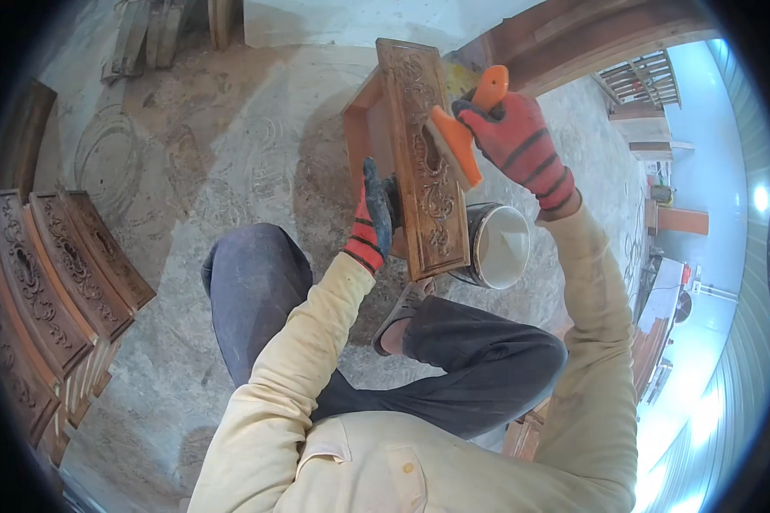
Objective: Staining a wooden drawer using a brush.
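A wooden drawer (415, 128) with a carved front is held tilted in front of me, its box side facing left. My left hand (374, 218), in a red and dark striped glove, grips the drawer's left side near its lower end; some of its fingers are hidden behind the wood. In the same kind of glove, my right hand (518, 145) is closed round the handle of a wide orange brush (458, 147). The brush head lies against or just over the carving at mid-length; I cannot tell which. Just right of the drawer's lower end stands a round bucket (501, 248), pale inside.
Several carved drawers (68, 282) are stacked at the left. Wooden pieces (150, 34) stand at the far left. A large reddish-brown wooden piece (565, 43) runs along the top right. My bent legs (479, 350) flank the work, over a dusty concrete floor (222, 162).
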The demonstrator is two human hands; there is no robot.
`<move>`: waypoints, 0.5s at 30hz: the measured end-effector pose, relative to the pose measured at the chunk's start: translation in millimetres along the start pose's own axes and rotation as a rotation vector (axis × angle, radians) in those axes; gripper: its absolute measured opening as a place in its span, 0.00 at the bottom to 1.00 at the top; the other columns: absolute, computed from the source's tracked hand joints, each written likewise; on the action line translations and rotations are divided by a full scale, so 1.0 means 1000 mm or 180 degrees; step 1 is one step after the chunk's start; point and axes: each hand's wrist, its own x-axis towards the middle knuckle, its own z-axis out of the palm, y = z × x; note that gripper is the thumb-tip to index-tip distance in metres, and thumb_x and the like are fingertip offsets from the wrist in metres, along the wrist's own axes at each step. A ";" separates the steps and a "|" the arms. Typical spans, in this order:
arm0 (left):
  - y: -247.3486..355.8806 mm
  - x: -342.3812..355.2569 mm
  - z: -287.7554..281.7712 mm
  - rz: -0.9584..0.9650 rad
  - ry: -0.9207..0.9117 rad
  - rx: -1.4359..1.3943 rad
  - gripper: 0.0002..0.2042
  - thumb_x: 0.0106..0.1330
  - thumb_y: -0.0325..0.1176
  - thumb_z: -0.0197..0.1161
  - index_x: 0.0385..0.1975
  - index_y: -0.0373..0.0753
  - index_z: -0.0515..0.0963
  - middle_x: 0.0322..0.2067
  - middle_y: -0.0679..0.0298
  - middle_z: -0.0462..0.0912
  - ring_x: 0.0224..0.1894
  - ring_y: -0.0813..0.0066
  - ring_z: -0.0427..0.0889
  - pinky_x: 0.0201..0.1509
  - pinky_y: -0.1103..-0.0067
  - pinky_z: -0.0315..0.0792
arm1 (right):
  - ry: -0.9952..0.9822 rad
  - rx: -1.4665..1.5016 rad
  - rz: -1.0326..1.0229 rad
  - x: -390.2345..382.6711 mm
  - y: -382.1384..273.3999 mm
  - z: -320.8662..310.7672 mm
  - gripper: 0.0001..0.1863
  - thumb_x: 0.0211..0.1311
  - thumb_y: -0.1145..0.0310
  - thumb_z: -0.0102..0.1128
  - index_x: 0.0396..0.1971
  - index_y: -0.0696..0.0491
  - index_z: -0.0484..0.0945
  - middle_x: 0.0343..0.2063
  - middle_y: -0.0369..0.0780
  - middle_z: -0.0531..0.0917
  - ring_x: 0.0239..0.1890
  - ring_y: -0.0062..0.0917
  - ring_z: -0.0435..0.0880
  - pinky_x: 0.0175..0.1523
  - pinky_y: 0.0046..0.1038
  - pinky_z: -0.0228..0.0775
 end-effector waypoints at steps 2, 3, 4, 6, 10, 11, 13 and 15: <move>-0.004 0.003 -0.005 0.0002 -0.0035 -0.0038 0.45 0.61 0.76 0.43 0.54 0.35 0.77 0.48 0.56 0.83 0.45 0.66 0.82 0.51 0.77 0.73 | 0.0078 0.0003 0.0031 0.002 -0.003 0.001 0.17 0.55 0.59 0.64 0.21 0.60 0.80 0.16 0.39 0.80 0.17 0.29 0.73 0.28 0.31 0.68; -0.006 0.006 -0.006 0.0009 -0.0042 -0.0069 0.45 0.61 0.76 0.43 0.54 0.35 0.77 0.48 0.56 0.83 0.45 0.66 0.82 0.51 0.77 0.73 | -0.0027 0.0217 0.0200 0.004 -0.002 0.000 0.18 0.55 0.59 0.64 0.21 0.61 0.80 0.15 0.39 0.80 0.17 0.29 0.73 0.27 0.30 0.68; -0.008 0.008 -0.008 0.0012 -0.0046 -0.0099 0.45 0.61 0.76 0.43 0.54 0.35 0.77 0.48 0.56 0.83 0.45 0.66 0.82 0.51 0.77 0.73 | -0.0135 0.0431 0.0371 0.006 0.000 -0.001 0.18 0.55 0.59 0.65 0.21 0.61 0.80 0.15 0.39 0.79 0.16 0.29 0.73 0.27 0.30 0.68; -0.015 0.013 -0.014 0.0007 -0.0050 -0.0164 0.44 0.61 0.75 0.43 0.54 0.35 0.77 0.48 0.56 0.83 0.45 0.67 0.82 0.51 0.77 0.73 | -0.0360 0.0857 0.0727 0.007 0.004 0.000 0.18 0.55 0.59 0.65 0.21 0.62 0.79 0.14 0.39 0.79 0.16 0.28 0.72 0.26 0.30 0.67; -0.002 0.005 -0.004 0.0052 -0.0058 -0.0044 0.45 0.61 0.75 0.43 0.54 0.34 0.77 0.48 0.56 0.83 0.45 0.67 0.82 0.51 0.77 0.73 | -0.0568 0.1002 0.1146 0.003 0.000 -0.013 0.19 0.55 0.59 0.65 0.22 0.63 0.79 0.14 0.40 0.79 0.16 0.29 0.72 0.26 0.30 0.67; 0.000 0.004 -0.002 0.0065 -0.0056 -0.0009 0.45 0.61 0.75 0.43 0.54 0.34 0.77 0.48 0.55 0.83 0.45 0.67 0.82 0.51 0.77 0.73 | -0.0645 0.1049 0.1285 0.001 -0.001 -0.015 0.19 0.55 0.59 0.65 0.22 0.64 0.78 0.14 0.40 0.79 0.16 0.29 0.72 0.26 0.30 0.67; -0.002 0.013 -0.005 0.0123 -0.0033 -0.0047 0.45 0.61 0.75 0.43 0.54 0.34 0.77 0.48 0.55 0.83 0.45 0.67 0.82 0.51 0.77 0.73 | -0.0576 0.1319 0.1214 0.005 -0.003 -0.018 0.19 0.55 0.60 0.65 0.22 0.64 0.79 0.14 0.40 0.79 0.16 0.29 0.71 0.26 0.29 0.67; -0.009 0.019 -0.011 0.0187 -0.0006 -0.0093 0.45 0.62 0.75 0.43 0.54 0.34 0.77 0.48 0.55 0.83 0.45 0.67 0.82 0.51 0.77 0.73 | -0.0411 0.1865 0.1128 0.002 -0.006 -0.020 0.18 0.55 0.60 0.65 0.22 0.63 0.79 0.14 0.40 0.79 0.15 0.28 0.70 0.25 0.28 0.66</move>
